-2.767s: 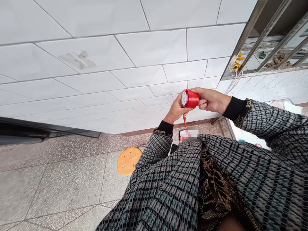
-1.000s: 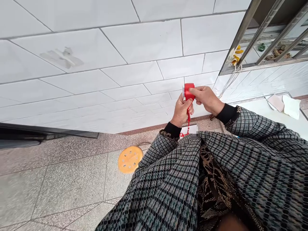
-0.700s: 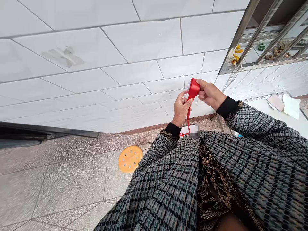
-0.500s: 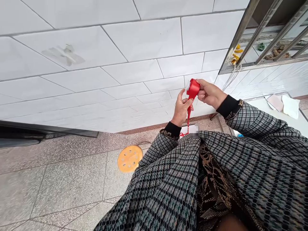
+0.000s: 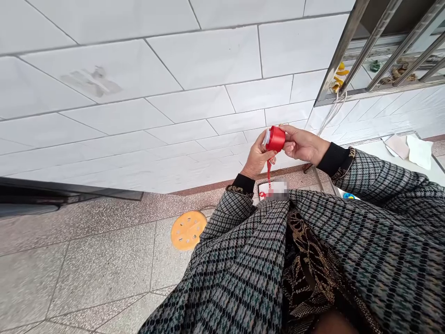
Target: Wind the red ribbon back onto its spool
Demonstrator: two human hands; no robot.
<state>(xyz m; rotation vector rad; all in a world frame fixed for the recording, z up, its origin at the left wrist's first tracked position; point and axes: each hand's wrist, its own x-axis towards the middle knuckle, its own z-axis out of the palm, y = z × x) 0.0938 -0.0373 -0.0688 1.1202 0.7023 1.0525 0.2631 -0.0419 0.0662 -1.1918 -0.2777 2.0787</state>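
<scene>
While both hands meet before the white tiled wall (image 5: 208, 60), one red ribbon spool (image 5: 276, 138) sits pinched between them.

Left hand (image 5: 256, 157) and right hand (image 5: 303, 144) each close on the spool; one loose ribbon tail (image 5: 268, 170) hangs down. One orange stool (image 5: 188, 229) stands on open floor lower left; window bars (image 5: 382, 51) crowd the right.

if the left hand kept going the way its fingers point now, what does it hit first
The left hand points up and away, already against the red ribbon spool. Past that, probably the white tiled wall, though depth is unclear.
</scene>
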